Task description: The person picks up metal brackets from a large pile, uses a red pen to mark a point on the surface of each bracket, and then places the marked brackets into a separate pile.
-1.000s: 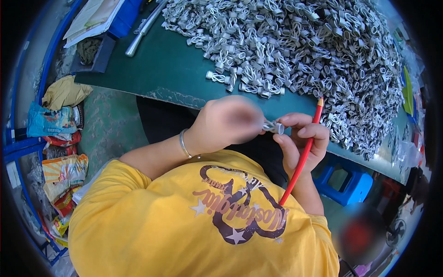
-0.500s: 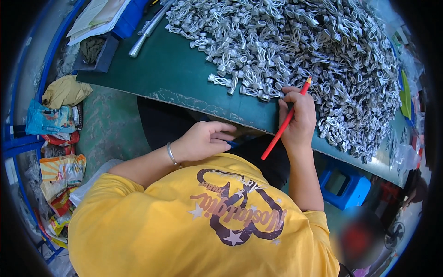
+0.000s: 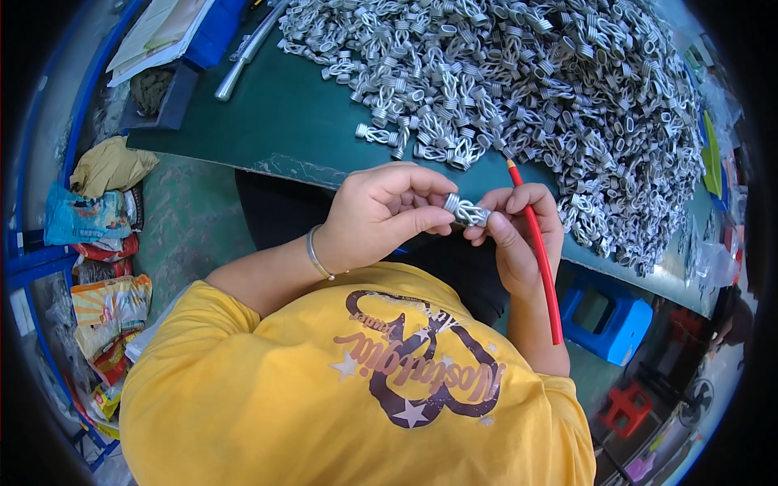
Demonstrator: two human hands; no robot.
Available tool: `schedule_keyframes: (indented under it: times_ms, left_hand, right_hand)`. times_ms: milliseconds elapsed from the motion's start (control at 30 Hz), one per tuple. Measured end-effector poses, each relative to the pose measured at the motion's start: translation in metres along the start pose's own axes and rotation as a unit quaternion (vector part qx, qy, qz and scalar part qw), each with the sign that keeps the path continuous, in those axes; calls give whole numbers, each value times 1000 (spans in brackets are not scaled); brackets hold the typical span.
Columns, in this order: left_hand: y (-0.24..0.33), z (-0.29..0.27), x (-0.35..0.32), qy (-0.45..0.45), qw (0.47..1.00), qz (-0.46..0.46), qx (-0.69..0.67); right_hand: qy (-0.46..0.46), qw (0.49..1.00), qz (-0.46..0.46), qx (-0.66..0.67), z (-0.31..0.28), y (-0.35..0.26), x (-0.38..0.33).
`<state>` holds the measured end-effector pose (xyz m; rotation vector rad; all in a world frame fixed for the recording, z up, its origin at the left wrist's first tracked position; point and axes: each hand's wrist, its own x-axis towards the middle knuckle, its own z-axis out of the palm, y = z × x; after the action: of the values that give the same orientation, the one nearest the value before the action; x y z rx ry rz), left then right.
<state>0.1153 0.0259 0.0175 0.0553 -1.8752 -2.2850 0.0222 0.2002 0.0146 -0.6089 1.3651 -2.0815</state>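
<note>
Between my two hands, just off the table's near edge, is a small silvery metal fitting (image 3: 466, 211) with a ribbed collar and looped strands. My left hand (image 3: 389, 206) pinches its ribbed end between thumb and fingers. The other end is gripped by the fingertips of my right hand (image 3: 523, 231). A red pencil (image 3: 541, 263) also rests in my right hand, its pale tip upward and its long end pointing down along the wrist. Beyond my hands, a large heap of similar metal fittings (image 3: 502, 81) covers much of the green table (image 3: 267, 121).
At the far left stand a grey bin (image 3: 170, 101) with dark cloth in it and a blue box (image 3: 215, 36) beside papers (image 3: 154, 40). A metal rod-like tool (image 3: 247, 61) lies near them. A blue stool (image 3: 608, 320) is under the table's right side, with bags (image 3: 109, 308) along the left.
My right hand has come back from the heap's edge with a metal fitting. My left hand has risen to meet it and taken hold. The pencil has swung more upright.
</note>
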Motion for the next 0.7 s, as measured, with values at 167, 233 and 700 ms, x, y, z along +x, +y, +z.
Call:
schedule_keyframes:
  times_ms: [167,233,700]
  left_hand:
    - [1,-1,0,-6,998,25,49]
    - [4,0,0,-14,995,46,85]
    - [-7,2,-3,-35,999,-26,-18]
  right_hand:
    - [2,1000,18,21,-2,7,-6]
    - [-3,1000,7,24,-4,13,-8]
    - [34,951,-250,-180,1,9,-9]
